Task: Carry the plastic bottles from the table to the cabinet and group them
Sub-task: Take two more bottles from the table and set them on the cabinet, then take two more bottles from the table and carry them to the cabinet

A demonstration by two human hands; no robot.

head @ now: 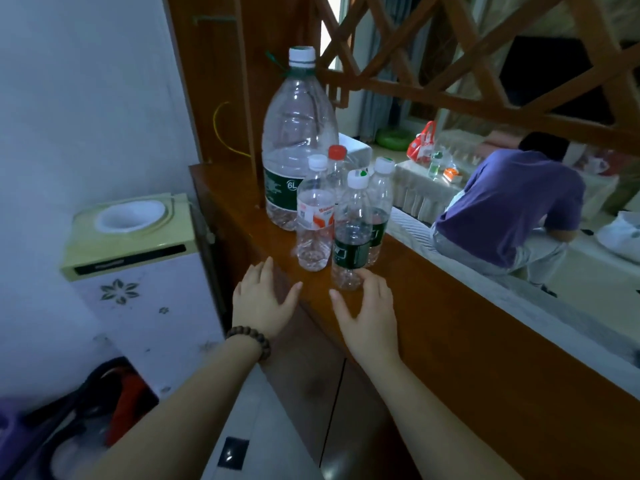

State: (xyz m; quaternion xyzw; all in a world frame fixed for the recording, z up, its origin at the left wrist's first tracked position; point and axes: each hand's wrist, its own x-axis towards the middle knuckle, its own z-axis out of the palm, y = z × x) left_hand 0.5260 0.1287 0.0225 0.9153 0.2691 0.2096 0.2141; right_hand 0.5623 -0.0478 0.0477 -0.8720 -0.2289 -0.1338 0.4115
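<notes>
Several empty plastic bottles stand grouped on the wooden cabinet top (433, 306). A big 6L bottle (298, 133) with a white cap is at the back. In front of it stand a small bottle with an orange label (314, 220), a red-capped bottle (337, 161), and two green-labelled bottles (351, 233) (381, 206). My left hand (261, 303) hovers open over the cabinet's near edge and holds nothing. My right hand (369, 310) is open too, its fingertips right at the base of the nearer green-labelled bottle.
A water dispenser (138, 244) stands left of the cabinet against the wall. A wooden lattice screen (485, 64) rises behind the bottles. Beyond the cabinet a person in a purple shirt (512, 209) sits bent over near a table with a further bottle (434, 164).
</notes>
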